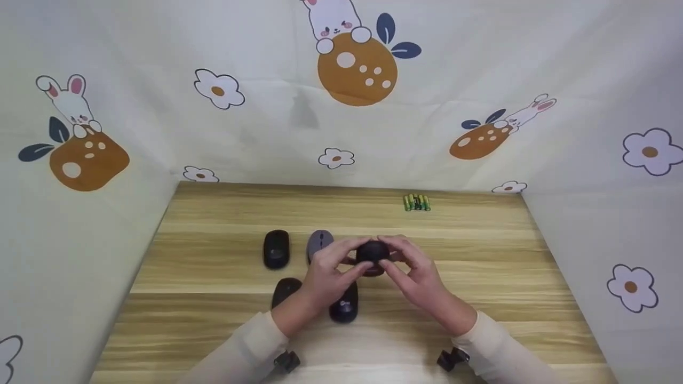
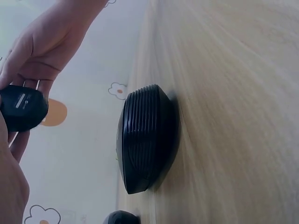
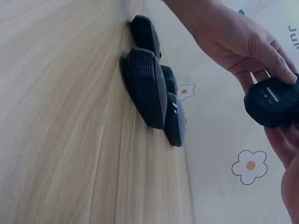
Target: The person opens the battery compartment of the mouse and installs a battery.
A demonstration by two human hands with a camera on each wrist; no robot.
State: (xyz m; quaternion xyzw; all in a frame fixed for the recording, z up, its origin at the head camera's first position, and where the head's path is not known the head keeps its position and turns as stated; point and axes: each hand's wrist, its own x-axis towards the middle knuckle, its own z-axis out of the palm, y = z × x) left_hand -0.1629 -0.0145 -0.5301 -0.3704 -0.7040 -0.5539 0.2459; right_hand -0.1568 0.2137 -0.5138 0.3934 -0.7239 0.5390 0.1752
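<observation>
Both hands hold a black computer mouse [image 1: 372,252] between them, raised above the wooden table. The left hand [image 1: 328,272] grips its left side, thumb at the near edge and fingers round the far side. From the right, the right hand [image 1: 421,274] grips it the same way. A small pale label shows on the held mouse [image 2: 23,108] in the left wrist view, and on the same mouse [image 3: 273,100] in the right wrist view. Beneath the left forearm lie a black mouse [image 1: 344,308] with a pale logo and another black mouse [image 1: 285,289], partly hidden.
A grey mouse [image 1: 319,241], partly covered by the left hand, and a black mouse [image 1: 276,249] lie farther back on the table [image 1: 480,240]. Several green and yellow batteries [image 1: 417,202] stand in a row near the back edge. Patterned cloth [image 1: 267,133] surrounds the table's back and sides.
</observation>
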